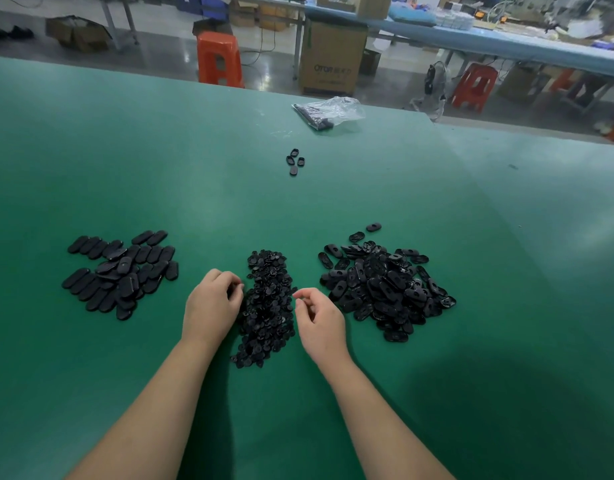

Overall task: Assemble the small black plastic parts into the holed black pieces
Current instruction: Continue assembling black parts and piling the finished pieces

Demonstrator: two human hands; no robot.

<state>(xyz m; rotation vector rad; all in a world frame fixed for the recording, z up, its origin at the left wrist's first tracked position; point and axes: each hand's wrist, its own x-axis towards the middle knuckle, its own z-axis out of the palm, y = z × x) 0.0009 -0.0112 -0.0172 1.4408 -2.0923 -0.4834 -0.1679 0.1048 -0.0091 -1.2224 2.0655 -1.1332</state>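
Note:
A long heap of small black plastic parts (267, 306) lies in the middle of the green table. To its right is a pile of oval black pieces with holes (385, 289). On the left lies a pile of plain oval black pieces (120, 273). My left hand (212, 303) rests at the left edge of the small-parts heap, fingers curled, with something small and dark at the fingertips. On the heap's right edge my right hand (319, 320) has its fingers bent and thumb near forefinger; I cannot tell whether it holds a part.
Several oval black pieces (294, 161) sit apart farther back. A clear plastic bag (330, 110) lies near the far table edge (194, 83). Beyond the table stand orange stools (219, 58), a cardboard box (331, 57) and another workbench.

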